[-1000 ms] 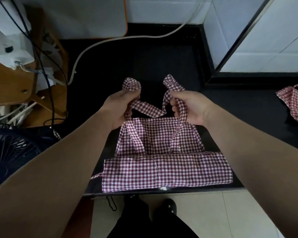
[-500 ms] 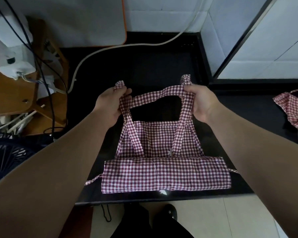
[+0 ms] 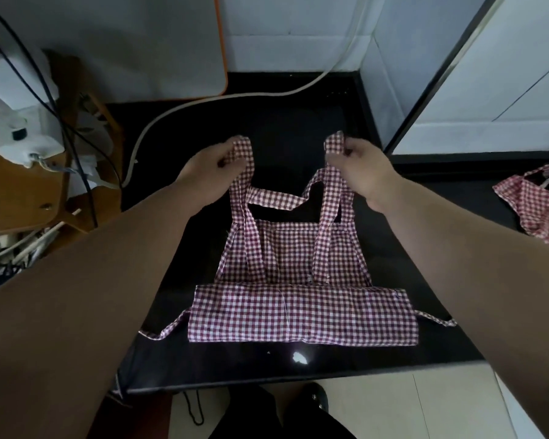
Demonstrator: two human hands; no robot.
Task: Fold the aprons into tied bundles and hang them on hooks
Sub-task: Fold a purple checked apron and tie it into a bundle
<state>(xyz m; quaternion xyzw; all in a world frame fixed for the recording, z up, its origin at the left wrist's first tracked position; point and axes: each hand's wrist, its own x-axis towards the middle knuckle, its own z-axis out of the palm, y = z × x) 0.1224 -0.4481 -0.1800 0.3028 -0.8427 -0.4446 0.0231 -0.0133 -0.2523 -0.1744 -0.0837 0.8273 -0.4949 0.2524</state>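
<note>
Right at the bottom: dark trousers point(image 3: 267, 419) and one shoe point(image 3: 316, 399) on pale floor tiles, just under the worktop's front edge.
Worktop: one, black and glossy point(image 3: 298, 372), with a small bright glare spot near the front.
Aprons: two in view, both red-and-white gingham. The main apron point(image 3: 298, 312) lies flat mid-worktop, its near part folded into one wide band, with the bib further back.
Waist ties: two, one poking out of each end of the band, left tie point(image 3: 164, 331) and right tie point(image 3: 435, 318), both lying on the worktop.
Neck strap: one point(image 3: 276, 201), lifted off the bib and sagging between the hands.
Hands: two, both busy. The left hand point(image 3: 210, 172) has its fingers curled round a bunched loop of strap, and the right hand point(image 3: 358, 166) grips the other end the same way. They're held apart, just past the bib's top edge.
Second apron: a crumpled heap point(image 3: 533, 210) on the dark surface at the far right, well apart from the first.
Further back: one pale hose point(image 3: 235, 98) curving across the worktop toward the wall, and one white board with an orange edge point(image 3: 159, 42) behind it.
Off to the left: a white machine point(image 3: 23, 134) on a wooden stand, with at least two black cables point(image 3: 76, 147) draped past it.
</note>
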